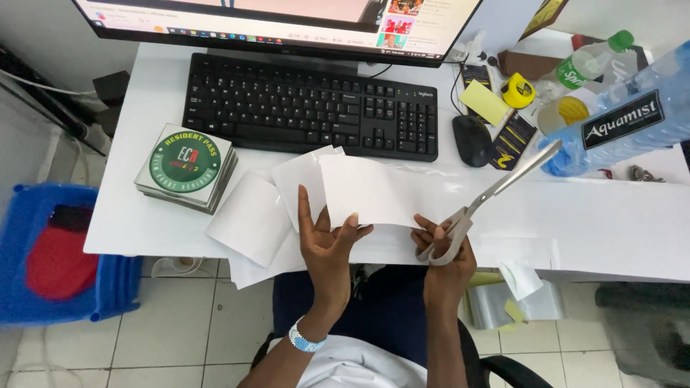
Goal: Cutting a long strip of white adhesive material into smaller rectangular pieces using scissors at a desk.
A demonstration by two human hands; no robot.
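At the near edge of a white surface [144, 223], the left hand [327, 244] pinches the lower edge of a white paper sheet [388, 190] between thumb and fingers. The right hand [445, 262] grips grey-handled scissors [489, 197], blades pointing up and right, beside the sheet. More white sheets [251, 219] lie underneath. A black keyboard [309, 108], a mouse [472, 140] and a stack of square cards [187, 165] sit behind.

Wide monitor screen [287, 18] behind keyboard, square green-circled sticker stack [187, 165] at left
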